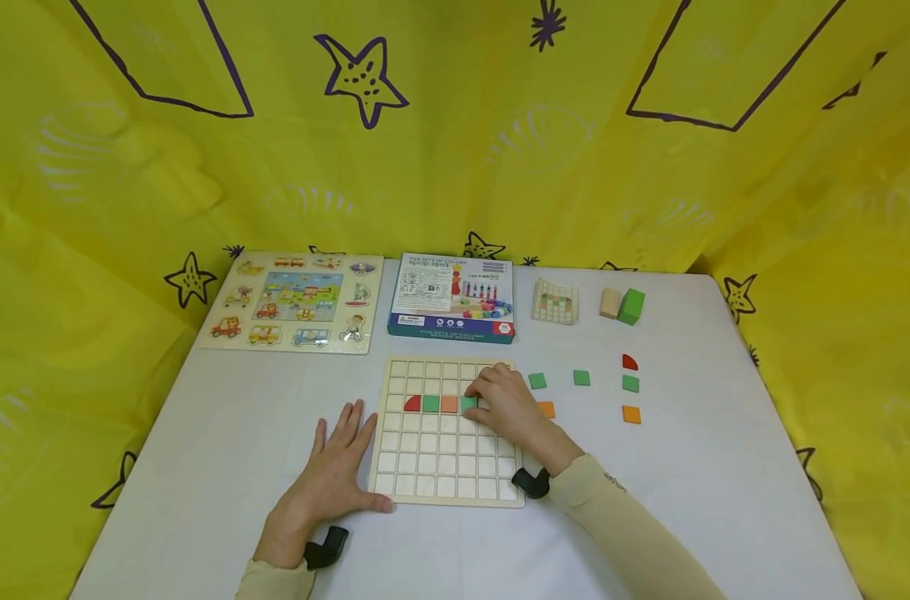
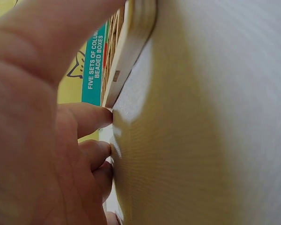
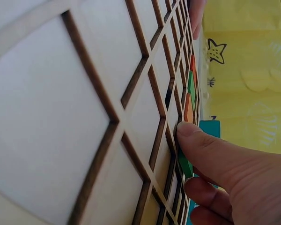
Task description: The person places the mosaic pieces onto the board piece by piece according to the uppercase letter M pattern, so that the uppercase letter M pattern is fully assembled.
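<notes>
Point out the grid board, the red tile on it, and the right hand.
Grid board [image 1: 449,463]: head view, on a bare cell.
Red tile [image 1: 413,405]: head view, middle of its top face.
Right hand [image 1: 507,405]: head view, back of the hand.

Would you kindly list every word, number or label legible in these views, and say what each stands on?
"FIVE SETS OF COLUMN": box top, head view; line beneath blurred.
"FIVE SETS OF COLUM", end not visible: box front, left wrist view.
"BEADED BOXES": same front, left wrist view.
Too small to read: the box's remaining print, including its red corner label.
No lettering shows on the grid board or puzzle board.
</notes>
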The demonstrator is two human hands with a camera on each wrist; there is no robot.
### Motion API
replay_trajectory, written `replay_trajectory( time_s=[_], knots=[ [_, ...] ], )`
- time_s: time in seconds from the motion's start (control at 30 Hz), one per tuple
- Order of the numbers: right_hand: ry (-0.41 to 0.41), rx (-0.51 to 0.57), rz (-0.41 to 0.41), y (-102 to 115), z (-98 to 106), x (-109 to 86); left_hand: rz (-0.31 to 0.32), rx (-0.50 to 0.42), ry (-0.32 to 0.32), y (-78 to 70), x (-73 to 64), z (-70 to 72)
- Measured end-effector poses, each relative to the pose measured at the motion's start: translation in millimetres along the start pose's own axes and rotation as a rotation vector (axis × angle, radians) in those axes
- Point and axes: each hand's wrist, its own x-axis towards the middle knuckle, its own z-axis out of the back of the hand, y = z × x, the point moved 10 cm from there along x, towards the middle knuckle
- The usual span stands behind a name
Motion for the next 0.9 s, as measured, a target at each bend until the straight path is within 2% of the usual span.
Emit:
replay_trajectory(
  time_s=[0.43, 0.9],
  knots=[
    [-0.01, 0.007, -0.006, -3.1, -1.4, -1.6, 0.005, -0.007, 0.008, -2.5, 1.1, -0.5],
    [-0.046, 0.04, 0.027, -5.3, -0.3, -5.9, 0.006, -0.006, 0.003, -0.3, 0.5, -1.6]
  ],
)
